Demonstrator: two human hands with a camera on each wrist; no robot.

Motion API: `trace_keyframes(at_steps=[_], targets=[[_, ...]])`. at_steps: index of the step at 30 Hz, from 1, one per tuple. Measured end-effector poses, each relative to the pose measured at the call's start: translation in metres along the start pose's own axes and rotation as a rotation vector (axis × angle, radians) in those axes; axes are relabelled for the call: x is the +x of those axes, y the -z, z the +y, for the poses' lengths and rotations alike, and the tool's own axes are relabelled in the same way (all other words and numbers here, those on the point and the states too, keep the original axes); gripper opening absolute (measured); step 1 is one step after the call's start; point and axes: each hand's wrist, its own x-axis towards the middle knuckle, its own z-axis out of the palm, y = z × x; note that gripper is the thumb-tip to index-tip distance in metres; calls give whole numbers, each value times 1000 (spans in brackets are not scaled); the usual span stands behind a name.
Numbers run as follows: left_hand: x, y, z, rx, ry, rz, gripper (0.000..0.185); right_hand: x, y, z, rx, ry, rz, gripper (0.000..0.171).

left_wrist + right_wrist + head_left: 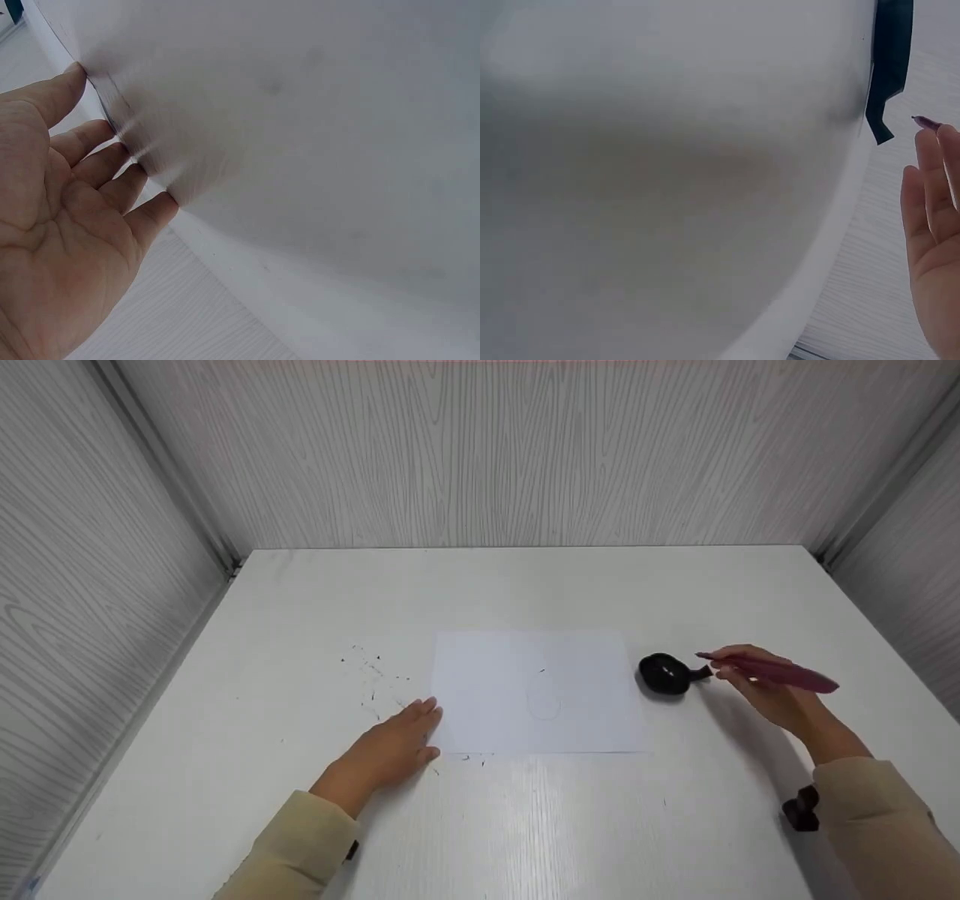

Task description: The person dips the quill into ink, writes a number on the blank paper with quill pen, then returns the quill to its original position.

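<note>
My left hand (394, 744) rests on the table with fingers stretched, fingertips at the left edge of a white sheet of paper (480, 675). The sheet carries a faint U-shaped line and a short dark stroke. In the left wrist view the fingertips (154, 210) press against the white surface. My right hand (780, 701) pinches a purple-red feather-shaped pen (795, 675), raised right of the paper, its pointed tip toward the left. Just below and left of that tip sits a small black round pot (664, 675) with a short handle. The right wrist view shows only the pen's tip (928, 123) beyond the fingers.
Dark specks and smears (371, 667) mark the white table (525, 592) left of the paper and along its near edge. Grey wood-grain panels (480, 457) enclose the back and both sides. A black device (802, 810) is strapped below the right sleeve.
</note>
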Motion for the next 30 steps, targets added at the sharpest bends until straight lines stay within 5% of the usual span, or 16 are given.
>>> trace_keyframes(at_steps=[4, 10, 16, 30], targets=[[1, 0, 0, 0, 2, -5, 60, -8, 1, -2, -158, 47, -25, 31], [0, 2, 2, -5, 11, -13, 60, -17, 4, -6, -479, 55, -203, 59], [0, 2, 1, -13, 12, -16, 59, -22, 1, -6, -646, 39, -338, 79], [1, 2, 1, 7, 7, -10, 60, -27, -9, -6, -811, 180, -355, 66]])
